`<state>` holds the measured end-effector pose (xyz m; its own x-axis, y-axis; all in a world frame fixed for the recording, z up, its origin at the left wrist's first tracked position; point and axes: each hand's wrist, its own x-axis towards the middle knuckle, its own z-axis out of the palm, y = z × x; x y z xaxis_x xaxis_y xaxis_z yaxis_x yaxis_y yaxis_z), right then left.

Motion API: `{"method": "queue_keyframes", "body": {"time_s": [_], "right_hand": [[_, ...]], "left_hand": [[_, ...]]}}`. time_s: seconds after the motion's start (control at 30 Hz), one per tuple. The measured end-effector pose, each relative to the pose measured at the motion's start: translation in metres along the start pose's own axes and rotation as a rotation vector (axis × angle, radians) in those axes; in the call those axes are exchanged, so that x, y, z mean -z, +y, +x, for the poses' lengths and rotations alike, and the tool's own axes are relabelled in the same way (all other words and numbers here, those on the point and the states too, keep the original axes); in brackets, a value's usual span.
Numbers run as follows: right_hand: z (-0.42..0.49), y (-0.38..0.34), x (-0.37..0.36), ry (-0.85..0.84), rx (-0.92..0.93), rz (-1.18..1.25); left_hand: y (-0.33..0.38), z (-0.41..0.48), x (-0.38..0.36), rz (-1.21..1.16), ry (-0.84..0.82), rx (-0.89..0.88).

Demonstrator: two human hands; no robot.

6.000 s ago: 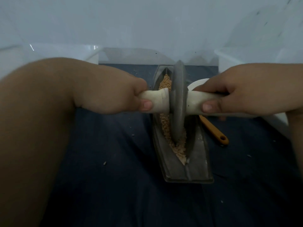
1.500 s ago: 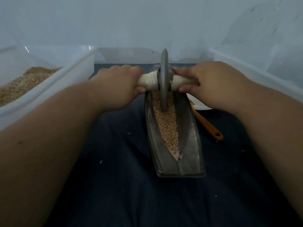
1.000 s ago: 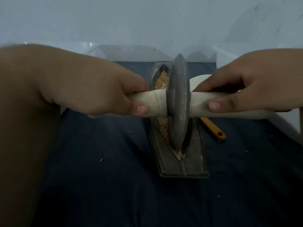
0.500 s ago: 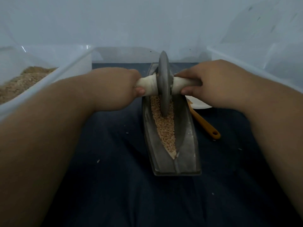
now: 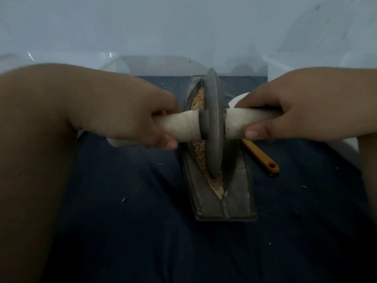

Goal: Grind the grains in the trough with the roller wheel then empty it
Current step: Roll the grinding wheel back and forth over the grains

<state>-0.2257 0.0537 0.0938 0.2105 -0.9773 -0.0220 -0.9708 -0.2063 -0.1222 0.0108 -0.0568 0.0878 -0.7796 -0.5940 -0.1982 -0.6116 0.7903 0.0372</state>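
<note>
We hold the dark grey metal roller wheel (image 5: 212, 123) upright, midway between our two hands, its lower rim sunk in the tan crushed grains (image 5: 199, 154) that fill the groove of the long grey metal boat-shaped trough (image 5: 238, 201). The wheel sits toward the near end of the groove, and grain shows both beyond it and just in front of it, tapering to a point at the near tip. A pale cream cylindrical handle (image 5: 183, 127) runs through the wheel's centre and sticks out on both sides.

Our left hand (image 5: 130, 115) is clenched round the left stub of that handle, thumb underneath with the nail showing. Our right hand (image 5: 285, 111) grasps the right stub the same way, fingers curled over the top and thumb below.

The trough lies lengthwise, pointing away from us, on the dark blue bench top (image 5: 142, 231), its near end closer to us than either hand. Just below our right hand, beside the trough, lies an orange handle with a hole in its end (image 5: 263, 158); its other end is hidden under the hand. Behind the right fingers a white rounded dish (image 5: 237, 99) peeks out. A few stray grains (image 5: 123, 199) dot the bench below our left hand. Beyond the right hand stands a translucent white plastic tub (image 5: 306, 62).
</note>
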Motion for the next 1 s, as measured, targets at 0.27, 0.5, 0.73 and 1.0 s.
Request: {"method": "queue_keyframes", "body": {"time_s": [0.27,0.5,0.73,1.0], "right_hand": [[0.031,0.035,-0.03,0.261,-0.161,-0.037],[0.031,0.035,-0.03,0.245,-0.2,-0.037],[0.0,0.007,-0.002,-0.042,-0.11,0.067],[0.008,0.006,-0.01,0.009,-0.078,0.021]], "left_hand": [[-0.036,0.039,-0.018,-0.049,0.234,0.066],[-0.038,0.042,-0.023,0.094,0.306,0.079],[-0.016,0.005,-0.006,0.05,-0.056,0.05],[-0.016,0.015,-0.011,0.086,0.065,0.033]]}}
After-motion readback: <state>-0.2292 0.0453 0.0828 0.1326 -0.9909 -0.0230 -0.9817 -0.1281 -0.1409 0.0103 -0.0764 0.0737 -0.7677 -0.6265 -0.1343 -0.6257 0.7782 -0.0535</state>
